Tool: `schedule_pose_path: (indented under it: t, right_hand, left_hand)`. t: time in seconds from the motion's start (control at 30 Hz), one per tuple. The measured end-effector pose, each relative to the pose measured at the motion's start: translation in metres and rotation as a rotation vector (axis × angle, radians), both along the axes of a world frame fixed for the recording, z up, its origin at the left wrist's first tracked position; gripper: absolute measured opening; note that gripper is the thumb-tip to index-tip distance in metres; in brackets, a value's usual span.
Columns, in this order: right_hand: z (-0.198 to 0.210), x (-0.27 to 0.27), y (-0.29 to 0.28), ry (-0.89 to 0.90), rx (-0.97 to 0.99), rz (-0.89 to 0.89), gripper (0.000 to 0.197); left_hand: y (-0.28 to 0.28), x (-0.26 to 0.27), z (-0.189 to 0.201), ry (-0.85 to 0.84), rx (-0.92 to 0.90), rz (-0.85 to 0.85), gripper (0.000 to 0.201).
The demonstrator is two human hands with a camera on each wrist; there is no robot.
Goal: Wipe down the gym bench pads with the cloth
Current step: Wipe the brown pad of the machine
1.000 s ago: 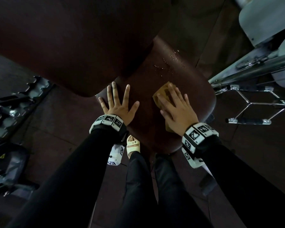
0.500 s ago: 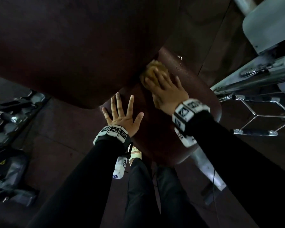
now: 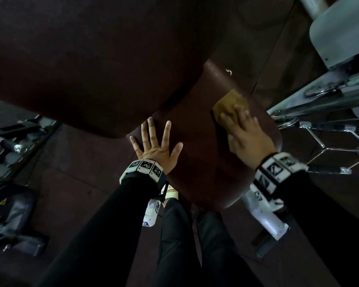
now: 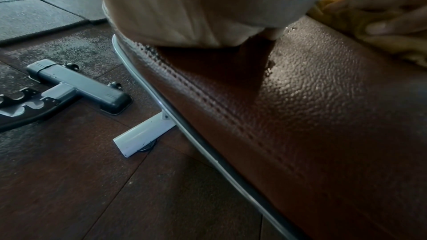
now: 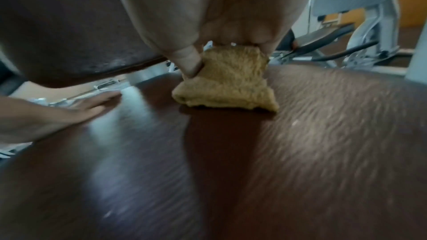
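dark brown vinyl covers the seat pad (image 3: 205, 158) of a gym bench, seen from above by the person standing over its near end. their right hand (image 3: 249, 137) presses a folded mustard-yellow cloth (image 3: 229, 104) flat against the far right part of the pad, fingers laid over the top and the thumb tucked against the cloth's edge, so the cloth is pinned and gripped rather than loose; the wrist view is streaked with blur, which suggests a stroke in progress. the left hand (image 3: 155, 146) lies released, fingers spread straight and palm down on the pad's left edge, holding nothing, probably to brace the body and steady the bench while the other arm scrubs. a few small droplets sit on the pebbled vinyl near the left palm, likely cleaner or water not yet wiped. the larger back pad (image 3: 91, 59) rises just beyond both hands, looking dull and dark. a pale metal machine frame (image 3: 319, 104) stands close on the right, and a grey bench foot (image 4: 76, 87) rests on the rubber floor to the left.
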State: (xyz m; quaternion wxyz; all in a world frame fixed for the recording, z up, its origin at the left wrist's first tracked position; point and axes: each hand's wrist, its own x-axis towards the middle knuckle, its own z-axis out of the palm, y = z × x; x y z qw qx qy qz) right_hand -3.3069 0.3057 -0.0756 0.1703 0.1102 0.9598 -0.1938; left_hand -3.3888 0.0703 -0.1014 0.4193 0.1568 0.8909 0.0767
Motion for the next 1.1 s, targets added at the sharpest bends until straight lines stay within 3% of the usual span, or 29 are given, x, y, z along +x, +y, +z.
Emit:
schedule_pose_path:
  t: [0.1,0.23,0.37,0.47,0.63,0.73,0.83,0.97,1.1]
  right_hand:
    - [-0.003,0.008,-0.03,-0.037,0.014,0.089,0.057]
    - [-0.005,-0.033,-0.047,-0.024,0.043,0.161,0.055]
    - [-0.011,-0.089,-0.037,-0.05,0.012,0.131,0.056]
    - [-0.009,-0.112,-0.015,0.047,0.012,0.107,0.055]
    - [-0.004,-0.089,0.018,-0.052,-0.016,-0.163,0.058]
    - [0.002,-0.043,0.009,0.02,-0.014,-0.09,0.055]
    - [0.002,-0.016,-0.02,-0.059,-0.033,0.004,0.058]
    - [-0.004,-0.041,-0.05,-0.101,-0.064,0.104,0.065]
    - [-0.006,-0.099,-0.039,-0.08,-0.044,0.077,0.06]
  left_hand:
    - [0.001,0.0,-0.001,0.01,-0.017,-0.003,0.067]
    - [0.001,0.001,-0.002,0.03,-0.015,0.009,0.066]
    - [0.0,0.001,-0.003,0.018,-0.022,0.003,0.065]
    - [0.0,0.001,-0.002,0.014,-0.007,-0.001,0.065]
    - [-0.001,0.002,-0.002,0.02,-0.003,0.0,0.065]
    - [0.001,0.002,-0.003,0.016,-0.01,0.004,0.065]
    - [0.001,0.001,-0.004,0.021,-0.02,0.001,0.067]
    - [0.0,0.001,-0.005,0.027,-0.019,0.007,0.067]
    - [0.0,0.002,-0.005,0.033,-0.002,0.004,0.066]
